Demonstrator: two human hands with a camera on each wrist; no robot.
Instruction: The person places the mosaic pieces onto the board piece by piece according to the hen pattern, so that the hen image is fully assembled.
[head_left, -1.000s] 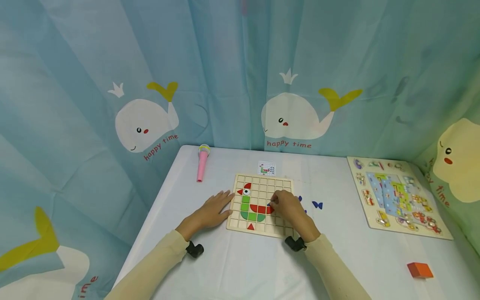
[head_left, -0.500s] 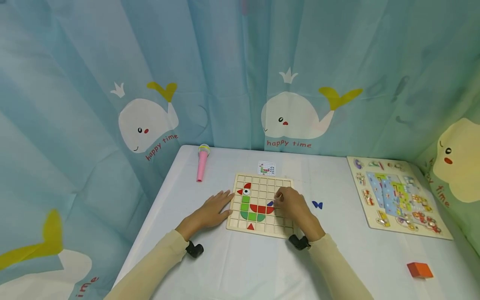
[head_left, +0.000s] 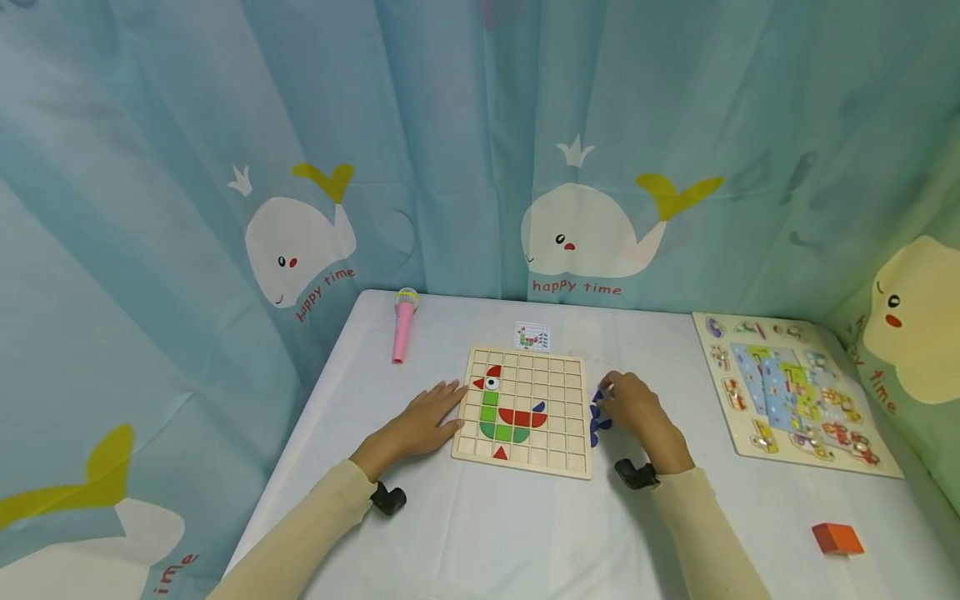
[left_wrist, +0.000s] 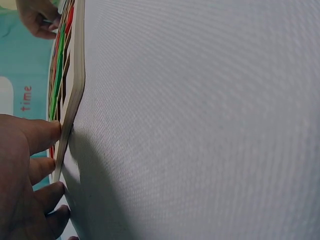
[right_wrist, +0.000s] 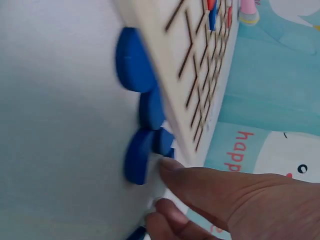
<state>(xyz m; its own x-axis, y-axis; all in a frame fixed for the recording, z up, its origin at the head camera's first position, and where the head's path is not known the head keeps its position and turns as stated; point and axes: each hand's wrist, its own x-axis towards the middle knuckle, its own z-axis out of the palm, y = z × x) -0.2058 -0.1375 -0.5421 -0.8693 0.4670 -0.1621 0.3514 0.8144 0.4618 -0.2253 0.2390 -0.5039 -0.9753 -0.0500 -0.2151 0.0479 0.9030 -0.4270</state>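
A wooden grid board (head_left: 555, 462) lies on the table, bearing red, green and blue pieces and a round eye piece (head_left: 492, 384) in a bird-like pattern. One blue piece (head_left: 538, 407) sits above the red row. My left hand (head_left: 423, 419) rests with spread fingers at the board's left edge; in the left wrist view its thumb (left_wrist: 42, 135) touches the rim. My right hand (head_left: 633, 407) is over several loose blue curved pieces (head_left: 595, 425) beside the board's right edge. In the right wrist view thumb and fingers stand apart near a blue piece (right_wrist: 137, 157), with nothing visibly held.
A small picture card (head_left: 532, 337) lies behind the board. At the back left is a pink toy microphone (head_left: 403, 325). A knobbed picture puzzle (head_left: 795, 396) occupies the right side, with an orange block (head_left: 837, 539) nearer the front. A whale-print curtain (head_left: 450, 167) hangs behind the table.
My right hand has moved right, off the board to the loose blue pieces, leaving a blue piece in the grid. The left hand has stayed in place.
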